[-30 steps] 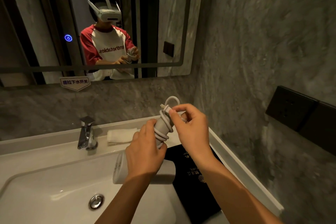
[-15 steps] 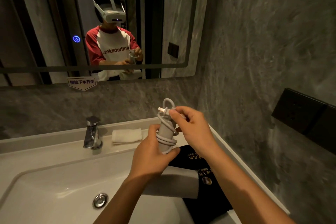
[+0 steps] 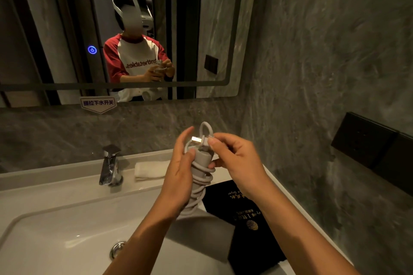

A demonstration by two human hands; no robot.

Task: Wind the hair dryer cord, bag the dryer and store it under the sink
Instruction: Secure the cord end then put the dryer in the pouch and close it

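A pale grey hair dryer (image 3: 201, 163) stands handle-up over the white sink (image 3: 55, 225), its white cord (image 3: 202, 182) coiled around the handle. My left hand (image 3: 181, 174) wraps the handle from the left, index finger stretched up. My right hand (image 3: 234, 158) pinches the cord's plug end (image 3: 204, 139) at the top of the handle, where a small loop of cord sticks up. The dryer's barrel (image 3: 201, 230) points down behind my left forearm. A black storage bag (image 3: 245, 219) with gold print lies flat on the counter under my right forearm.
A chrome faucet (image 3: 110, 165) stands at the back of the basin, a folded white towel (image 3: 150, 169) right of it. The drain (image 3: 117, 250) sits low in the bowl. A mirror (image 3: 67, 29) hangs above. Black wall sockets (image 3: 366, 140) are on the right stone wall.
The dryer has been tipped more upright and its barrel swung down under my left arm. My left hand slid higher on the handle. My right hand stays on the plug end.
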